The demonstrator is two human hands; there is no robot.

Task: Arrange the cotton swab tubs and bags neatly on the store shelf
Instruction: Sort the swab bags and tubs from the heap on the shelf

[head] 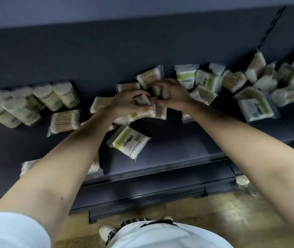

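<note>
Both my hands meet over the middle of the dark shelf [178, 145]. My left hand [128, 102] grips a stack of cotton swab bags [142, 113] from above. My right hand [173, 93] curls round another small bag [160, 92] right beside it. Several cotton swab tubs [35, 102] lie on their sides at the far left. A green-and-white swab bag [130, 142] lies loose in front of my hands. More bags are scattered to the right [255, 106] and behind [149, 76]. The picture is motion-blurred, mostly at the right.
The shelf has a raised front lip [160, 169] and a lower shelf [142, 192] beneath it. Another bag [94, 167] lies near the front edge under my left forearm. A wooden floor [214, 217] and my shoe [107, 231] show below. A small packet [242, 181] lies on the floor.
</note>
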